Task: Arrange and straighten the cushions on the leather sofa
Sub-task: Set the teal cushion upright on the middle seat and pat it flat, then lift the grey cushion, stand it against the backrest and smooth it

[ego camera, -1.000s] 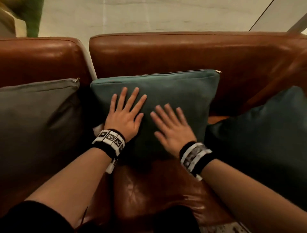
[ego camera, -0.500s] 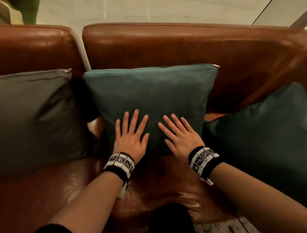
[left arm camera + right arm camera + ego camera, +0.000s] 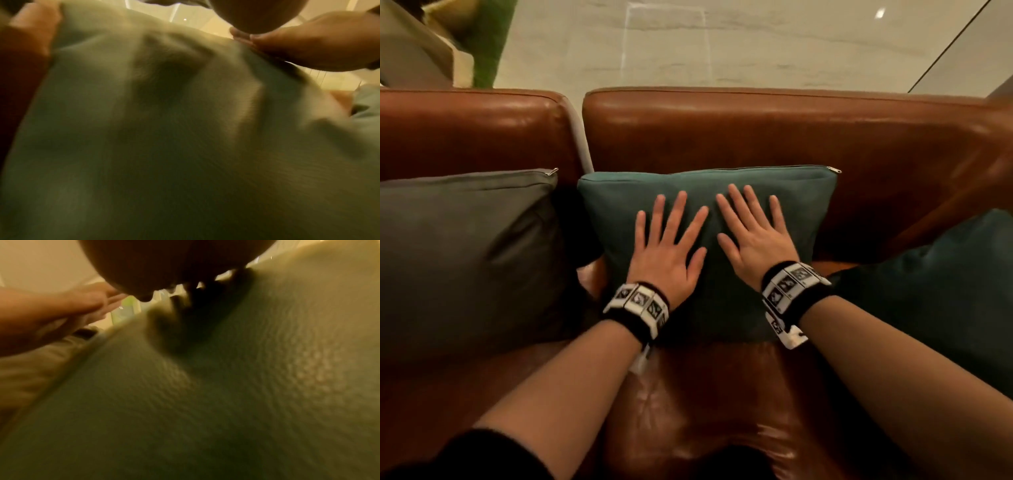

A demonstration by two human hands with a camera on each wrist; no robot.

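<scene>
A teal cushion [image 3: 613, 205] leans upright against the brown leather sofa back [image 3: 756, 130], its zip along the top edge. My left hand [image 3: 671, 240] and right hand [image 3: 751, 229] lie flat on its front face side by side, fingers straight and spread, pressing the fabric. A grey cushion [image 3: 458, 246] stands to the left and a dark teal cushion [image 3: 935, 298] leans at the right. Both wrist views are blurred. The left wrist view shows the teal cushion [image 3: 164, 146] up close with the right hand [image 3: 308, 43] on it. The right wrist view shows the cushion [image 3: 205, 402] and the left hand [image 3: 51, 313].
The leather seat [image 3: 705, 411] shows bare below the middle cushion. A narrow gap [image 3: 582, 144] splits the two back sections of the sofa. Behind the sofa lies pale floor [image 3: 688, 44], with a green patch [image 3: 489, 41] at the far left.
Both hands slid down the teal cushion's face and have now moved back up to its middle and upper part. The cushion sits more squarely against the sofa back.
</scene>
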